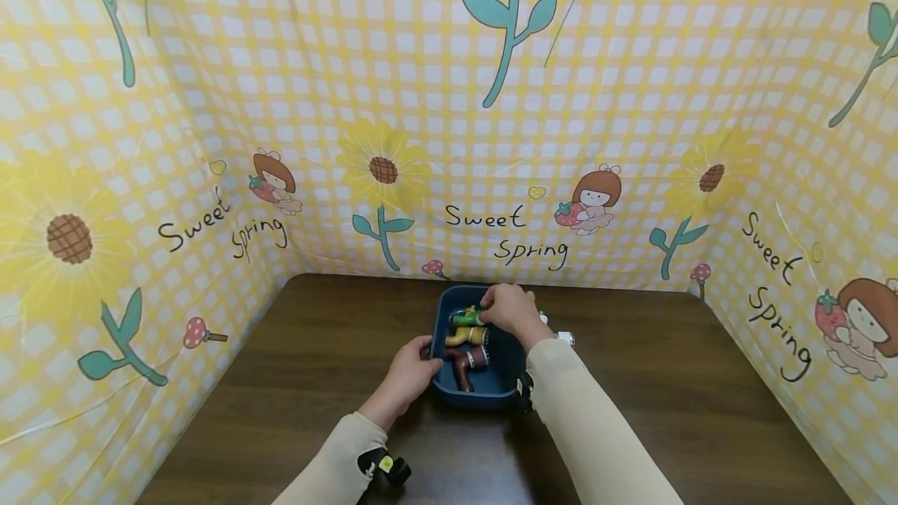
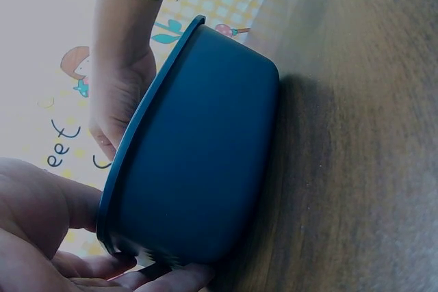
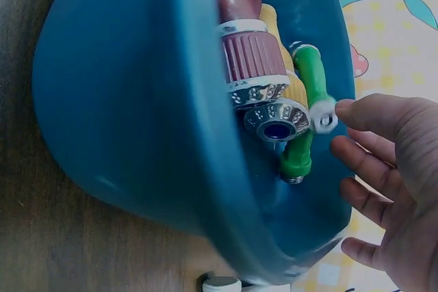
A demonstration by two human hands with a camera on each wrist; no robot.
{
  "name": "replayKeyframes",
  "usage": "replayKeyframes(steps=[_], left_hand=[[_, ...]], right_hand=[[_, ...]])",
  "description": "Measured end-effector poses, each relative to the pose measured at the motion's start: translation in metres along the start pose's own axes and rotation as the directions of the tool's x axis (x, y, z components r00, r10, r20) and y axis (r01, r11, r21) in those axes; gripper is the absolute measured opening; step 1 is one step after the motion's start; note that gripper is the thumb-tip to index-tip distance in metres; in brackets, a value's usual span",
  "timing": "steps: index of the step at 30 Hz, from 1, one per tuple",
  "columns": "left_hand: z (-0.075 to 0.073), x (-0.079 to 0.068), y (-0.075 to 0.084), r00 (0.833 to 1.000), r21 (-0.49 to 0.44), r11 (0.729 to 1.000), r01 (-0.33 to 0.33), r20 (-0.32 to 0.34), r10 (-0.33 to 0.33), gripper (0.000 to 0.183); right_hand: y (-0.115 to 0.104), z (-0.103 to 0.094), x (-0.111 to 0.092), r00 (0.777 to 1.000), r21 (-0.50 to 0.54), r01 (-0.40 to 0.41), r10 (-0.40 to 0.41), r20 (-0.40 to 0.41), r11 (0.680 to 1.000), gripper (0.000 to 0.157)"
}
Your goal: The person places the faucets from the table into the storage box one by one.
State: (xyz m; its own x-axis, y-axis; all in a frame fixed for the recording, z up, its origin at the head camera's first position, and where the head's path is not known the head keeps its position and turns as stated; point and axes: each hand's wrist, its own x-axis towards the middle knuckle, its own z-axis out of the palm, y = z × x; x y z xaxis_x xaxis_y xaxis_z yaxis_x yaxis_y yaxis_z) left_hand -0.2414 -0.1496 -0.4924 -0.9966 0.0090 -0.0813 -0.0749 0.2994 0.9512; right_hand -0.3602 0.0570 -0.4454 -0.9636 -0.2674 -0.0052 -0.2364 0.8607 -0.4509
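Note:
A deep blue plastic basin [image 1: 484, 400] stands on the table. At its left rim my left hand [image 1: 412, 369] grips the wall, thumb at the rim and fingers along the outside in the left wrist view. Inside lie a maroon elbow pipe [image 1: 471, 358], a yellow bent pipe [image 1: 466, 336] and a green pipe fitting [image 3: 312, 76] with a pale hexagonal end [image 3: 324, 115]. My right hand [image 1: 512, 310] reaches over the basin's far right side. In the right wrist view its thumb tip is right at that pale end, with the other fingers loosely spread.
White fittings [image 1: 564, 339] lie on the table just right of the basin, partly behind my right wrist. A yellow checked cloth [image 1: 421, 100] with flowers hangs behind and on both sides of the brown wooden table [image 1: 316, 333].

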Motion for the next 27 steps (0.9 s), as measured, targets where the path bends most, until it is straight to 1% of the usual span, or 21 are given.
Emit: replayKeyframes(steps=[7,13,18,27], left_hand=[[0.0001,0.0004,-0.0015,1.0,0.013,1.0,-0.007,0.004,0.007,0.047],[0.0002,0.0,0.0006,1.0,0.012,1.0,-0.02,0.002,0.02,0.046],[-0.0002,0.0001,0.0007,1.0,0.008,1.0,-0.017,0.008,0.017,0.047],[-0.0005,0.0005,0.0002,1.0,0.015,1.0,-0.013,0.004,0.012,0.047]], right_hand=[[0.0027,0.0014,0.0001,1.0,0.002,0.024,-0.024,-0.006,1.0,0.026],[0.0017,0.0003,0.0015,0.999,0.003,0.049,-0.049,-0.023,0.999,0.026],[0.0007,0.0001,0.0014,0.998,0.008,0.06,-0.06,-0.023,0.998,0.026],[0.0002,-0.0028,-0.001,0.994,0.018,0.107,-0.107,-0.024,0.994,0.025]])
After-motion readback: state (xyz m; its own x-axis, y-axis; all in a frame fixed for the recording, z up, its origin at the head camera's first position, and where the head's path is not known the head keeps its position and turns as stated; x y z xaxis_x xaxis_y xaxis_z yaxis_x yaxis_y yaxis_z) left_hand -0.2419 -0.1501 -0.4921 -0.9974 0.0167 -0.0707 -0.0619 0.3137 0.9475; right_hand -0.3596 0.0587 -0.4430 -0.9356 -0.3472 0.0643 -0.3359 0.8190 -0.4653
